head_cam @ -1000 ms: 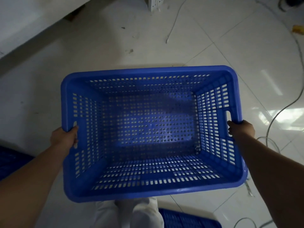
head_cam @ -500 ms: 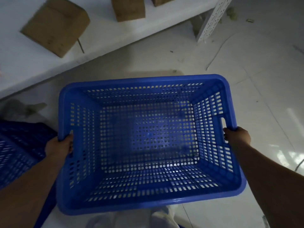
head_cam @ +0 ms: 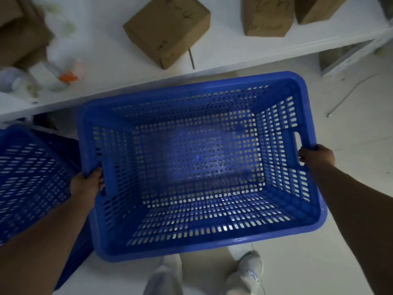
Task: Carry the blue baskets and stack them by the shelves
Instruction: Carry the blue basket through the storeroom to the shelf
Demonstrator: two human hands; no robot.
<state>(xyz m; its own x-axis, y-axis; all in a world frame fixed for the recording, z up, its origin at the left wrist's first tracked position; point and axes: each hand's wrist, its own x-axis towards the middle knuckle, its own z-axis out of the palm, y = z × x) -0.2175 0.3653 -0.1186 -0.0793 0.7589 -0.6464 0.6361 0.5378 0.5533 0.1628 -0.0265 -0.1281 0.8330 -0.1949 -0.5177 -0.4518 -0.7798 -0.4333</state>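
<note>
I hold an empty blue perforated basket [head_cam: 197, 248] in the air in front of me, its open top facing up. My left hand [head_cam: 87, 184] grips the handle slot on its left wall. My right hand [head_cam: 316, 155] grips the handle slot on its right wall. Another blue basket [head_cam: 27, 177] stands on the floor at the left, close beside my left forearm. The white shelf [head_cam: 234, 58] runs across the top, and the far rim of the held basket lies just below its front edge.
Brown cardboard boxes [head_cam: 168, 30] sit on the shelf, with blurred bottles [head_cam: 61, 73] at its left end. A perforated shelf post [head_cam: 348, 58] stands at the upper right, a thin cable [head_cam: 344, 96] on the pale tiled floor beside it. My shoes [head_cam: 246, 273] show below the basket.
The view has swung toward the shelf: it and its boxes now fill the top, and the floor basket at the left has come closer. Both hands keep the same grip.
</note>
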